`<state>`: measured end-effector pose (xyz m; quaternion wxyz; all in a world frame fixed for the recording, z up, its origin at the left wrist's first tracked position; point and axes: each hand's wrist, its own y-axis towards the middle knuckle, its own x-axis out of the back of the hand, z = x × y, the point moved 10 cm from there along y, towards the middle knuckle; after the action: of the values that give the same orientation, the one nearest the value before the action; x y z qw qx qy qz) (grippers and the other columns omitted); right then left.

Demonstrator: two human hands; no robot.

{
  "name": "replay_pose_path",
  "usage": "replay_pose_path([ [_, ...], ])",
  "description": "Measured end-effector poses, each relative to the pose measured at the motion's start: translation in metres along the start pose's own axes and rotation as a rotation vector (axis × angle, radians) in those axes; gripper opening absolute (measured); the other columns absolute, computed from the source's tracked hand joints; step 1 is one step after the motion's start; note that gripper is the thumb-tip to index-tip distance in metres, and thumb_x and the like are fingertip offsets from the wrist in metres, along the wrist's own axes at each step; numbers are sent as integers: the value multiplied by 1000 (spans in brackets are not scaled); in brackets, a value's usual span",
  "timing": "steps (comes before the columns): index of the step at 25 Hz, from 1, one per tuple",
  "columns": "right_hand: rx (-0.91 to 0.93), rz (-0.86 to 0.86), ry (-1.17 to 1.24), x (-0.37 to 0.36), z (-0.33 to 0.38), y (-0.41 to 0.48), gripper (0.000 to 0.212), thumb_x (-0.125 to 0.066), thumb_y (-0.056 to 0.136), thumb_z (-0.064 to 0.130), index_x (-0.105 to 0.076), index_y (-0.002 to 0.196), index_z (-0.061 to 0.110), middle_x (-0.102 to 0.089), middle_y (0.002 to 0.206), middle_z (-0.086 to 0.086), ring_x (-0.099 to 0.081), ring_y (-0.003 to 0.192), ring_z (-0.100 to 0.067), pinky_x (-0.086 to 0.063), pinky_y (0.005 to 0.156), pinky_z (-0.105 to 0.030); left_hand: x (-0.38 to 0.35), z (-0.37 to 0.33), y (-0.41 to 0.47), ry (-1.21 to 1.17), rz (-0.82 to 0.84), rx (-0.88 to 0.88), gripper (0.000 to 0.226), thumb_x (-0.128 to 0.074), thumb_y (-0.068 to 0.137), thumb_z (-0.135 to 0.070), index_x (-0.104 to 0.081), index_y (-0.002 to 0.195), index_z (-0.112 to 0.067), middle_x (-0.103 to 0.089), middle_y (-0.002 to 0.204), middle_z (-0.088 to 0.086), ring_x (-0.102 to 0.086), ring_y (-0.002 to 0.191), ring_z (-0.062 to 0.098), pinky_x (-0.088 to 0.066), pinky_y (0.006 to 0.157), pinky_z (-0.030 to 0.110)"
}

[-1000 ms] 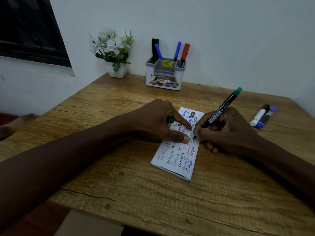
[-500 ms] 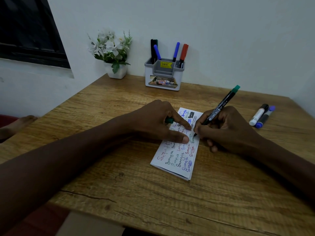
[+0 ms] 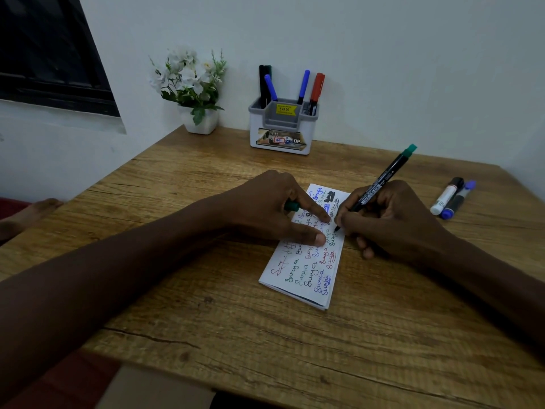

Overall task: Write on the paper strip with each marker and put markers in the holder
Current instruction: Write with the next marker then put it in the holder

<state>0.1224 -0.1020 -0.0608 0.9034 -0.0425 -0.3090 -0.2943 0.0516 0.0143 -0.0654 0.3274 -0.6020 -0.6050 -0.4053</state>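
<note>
Wooden table [image 3: 206,335] against a white wall, dark window [image 3: 44,54] top left, white flower pot [image 3: 191,93] in the back corner. The holder [image 3: 281,128] sits at the back edge just beside the pot, with five markers standing in it as far as I can tell: two dark ones [image 3: 264,81], two blue [image 3: 303,84], one red [image 3: 317,87]. The paper strip [image 3: 303,276] lies folded mid-table, already covered in red, green, blue and black writing. The right hand [image 3: 392,219] grasps the green marker [image 3: 380,184] in a writing grip, uncapped, tip down near the strip's right edge; actual tip contact is too small to tell. The left hand [image 3: 274,211] pins the strip flat with index finger and thumb, other fingers curled round the green cap [image 3: 292,206]. Two more lie side by side, touching, well right of the strip: white-barrel marker [image 3: 445,196] with a black cap, and blue marker [image 3: 458,199]. Status, my read: holder batch done, green one mid-write, needs cap on and then stowing. The two on the right aren't in the holder, so at least stowing remains for both. Can't tell from the ink whether they've been used, since the blue and black writing could come from the holder set. Roughly two thirds through
</note>
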Motion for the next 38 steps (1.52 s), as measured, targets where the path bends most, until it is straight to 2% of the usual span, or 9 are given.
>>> replay_pose_path([
  [7, -18, -28, 21, 3, -4, 2, 8, -71, 88, 12, -71, 85, 5, -69, 56, -11, -63, 39, -17, -49, 39, -25, -1, 2, 0, 22, -5, -9, 49, -71, 80, -62, -70, 124, -40, -77, 94, -9, -65, 65, 7, -42, 51, 17],
  [13, 124, 77, -34, -8, 13, -6, 9, -71, 89, 8, -71, 81, 4, -66, 53, -15, -57, 36, -23, -47, 37, -27, 0, 0, 0, 16, -7, -24, 46, -74, 83, -55, -71, 125, -37, -75, 76, -2, -54, 52, 2, -35, 48, 12],
  [27, 10, -39, 206, 5, -5, 2, 7, -69, 89, 3, -68, 88, -4, -68, 57, -15, -60, 38, -17, -51, 41, -26, 1, -3, -4, -36, -26, 2, 40, -71, 88, -49, -73, 123, -29, -58, 54, -30, -54, 49, -4, -34, 48, 11],
  [29, 25, -60, 361, 10, -4, 2, 12, -70, 87, 0, -61, 95, -4, -68, 61, -18, -61, 41, -20, -54, 45, -29, 10, 3, -7, -165, -124, 46, 33, -57, 100, -40, -74, 122, -21, -68, 72, -33, -56, 53, -8, -39, 58, 12],
  [30, 27, -72, 422, 13, -5, 2, 18, -72, 86, 1, -58, 97, -2, -68, 63, -18, -61, 43, -21, -55, 46, -29, 16, 8, -7, -233, -179, 80, 33, -48, 106, -34, -74, 121, -19, -45, 93, -38, -55, 52, -8, -40, 62, 15],
  [31, 25, -87, 454, 15, -8, 2, 22, -76, 84, 4, -59, 97, 0, -68, 65, -17, -61, 44, -20, -55, 46, -29, 19, 14, -8, -291, -229, 101, 36, -41, 109, -27, -74, 119, -19, -70, 73, -20, -51, 50, -5, -38, 62, 17],
  [32, 24, -106, 466, 16, -10, 2, 23, -79, 80, 8, -61, 94, 3, -67, 65, -15, -60, 45, -19, -53, 45, -27, 22, 17, -9, -331, -271, 109, 39, -38, 110, -23, -76, 116, -19, -53, 48, -12, -46, 48, 0, -35, 59, 16],
  [36, 39, -178, 624, 26, -14, 1, 17, -77, 80, 16, -69, 89, 4, -67, 69, -13, -60, 54, -17, -53, 49, -25, 19, 9, -10, -413, -278, 99, 24, -57, 103, -19, -77, 108, -9, -68, 65, -19, -56, 56, -3, -39, 56, 8],
  [38, 10, -117, 856, 21, -14, 2, 24, -61, 88, 18, -69, 93, -4, -70, 74, -18, -65, 59, -21, -57, 52, -28, 19, 11, -10, -448, -314, 84, 19, -67, 96, -19, -77, 111, -12, -77, 91, -16, -70, 82, -2, -53, 69, 14],
])
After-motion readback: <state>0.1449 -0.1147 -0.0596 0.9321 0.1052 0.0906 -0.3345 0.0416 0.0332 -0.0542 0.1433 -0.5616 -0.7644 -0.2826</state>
